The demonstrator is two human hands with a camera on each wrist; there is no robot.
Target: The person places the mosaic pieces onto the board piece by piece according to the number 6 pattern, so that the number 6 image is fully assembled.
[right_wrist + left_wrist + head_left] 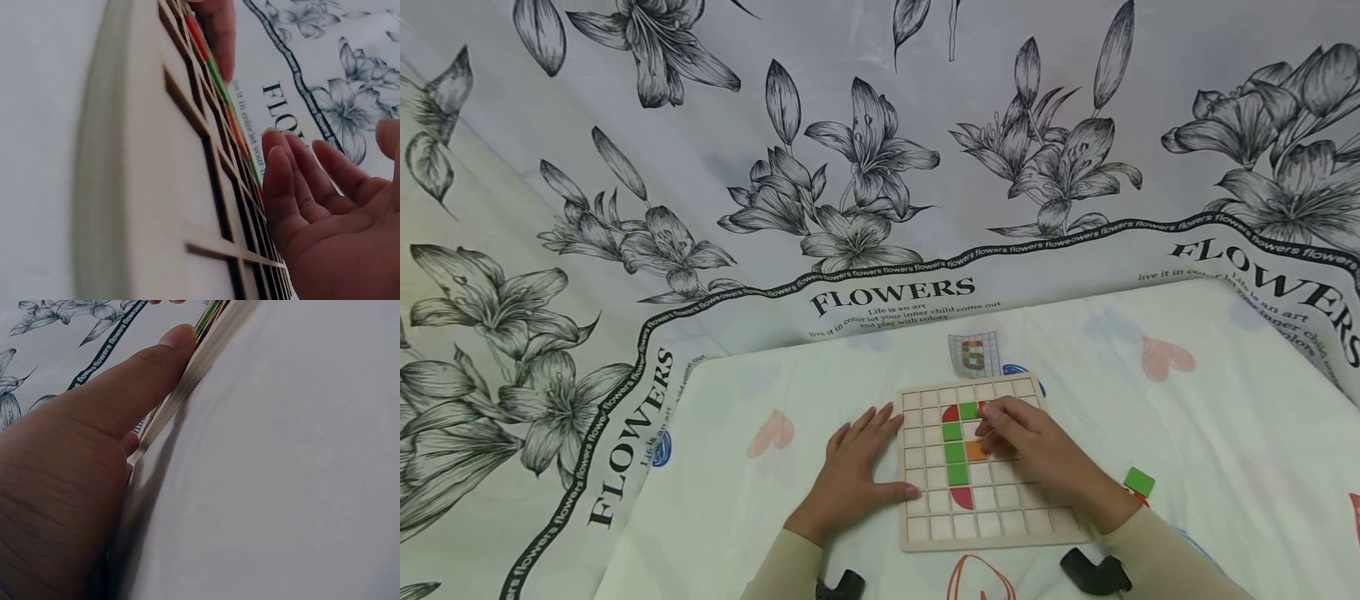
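Note:
A square wooden grid board (992, 546) lies on the white cloth. In it sit several green tiles (955, 452), an orange tile (976, 451) and red rounded tiles (961, 498). My left hand (853, 471) rests at the board's left edge, fingers spread and thumb on the rim; the left wrist view shows the thumb (178, 340) against that edge. Over the upper right of the pattern is my right hand (1037, 437), its fingertips at the top-row red tile (982, 406), partly covering it. In the right wrist view its fingers (281, 181) are loosely bent, with the thumb apart.
Behind the board lies a small printed card (974, 355) with a coloured grid pattern. A green tile (1139, 481) rests with red beside it, right of the board near the right forearm. A flower-printed sheet (880, 200) hangs behind. Black objects (1094, 572) show by both wrists.

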